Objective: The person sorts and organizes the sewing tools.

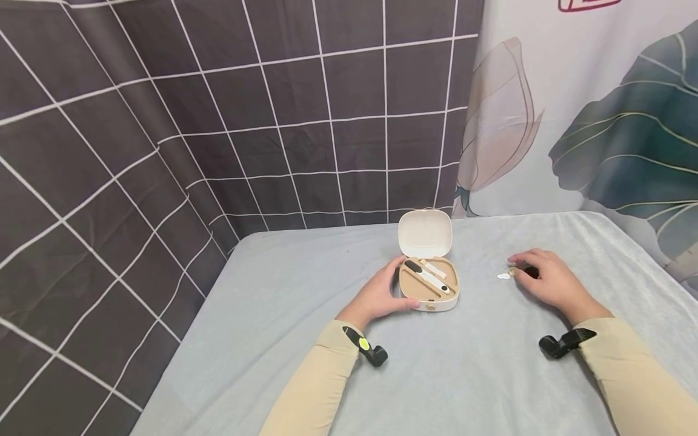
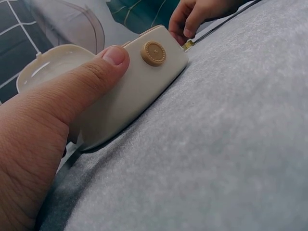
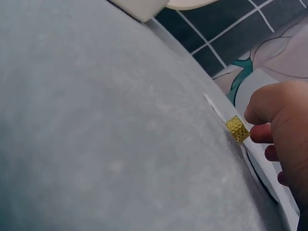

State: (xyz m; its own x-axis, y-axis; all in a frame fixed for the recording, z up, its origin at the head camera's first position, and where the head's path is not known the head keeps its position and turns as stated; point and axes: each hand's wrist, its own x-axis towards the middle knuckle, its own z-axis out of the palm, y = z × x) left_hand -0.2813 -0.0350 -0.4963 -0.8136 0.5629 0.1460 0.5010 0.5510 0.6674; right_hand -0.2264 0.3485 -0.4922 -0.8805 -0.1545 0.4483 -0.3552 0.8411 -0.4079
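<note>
A white, rounded storage case (image 1: pixel 457 297) lies open on the cloth, its lid (image 1: pixel 425 235) tipped back. Its tan tray holds a white pen-like tool (image 1: pixel 433 280) with a dark end and a shorter white stick (image 1: pixel 434 269). My left hand (image 1: pixel 383 290) grips the case from the left, thumb along the front beside the tan button clasp (image 2: pixel 154 53). To the right, my right hand (image 1: pixel 551 281) pinches a small gold dimpled thimble (image 3: pixel 237 129) at the fingertips, close over the cloth. A black object (image 1: pixel 531 272) shows partly under that hand. Beside the thimble lies a flat white piece (image 1: pixel 503 276).
A pale grey-blue cloth (image 1: pixel 262 339) covers the table. Behind it hangs a dark curtain with white grid lines (image 1: pixel 305 121), and a leaf-patterned curtain (image 1: pixel 551 169) at the back right. Each wrist carries a black camera on a strap (image 1: pixel 567 343).
</note>
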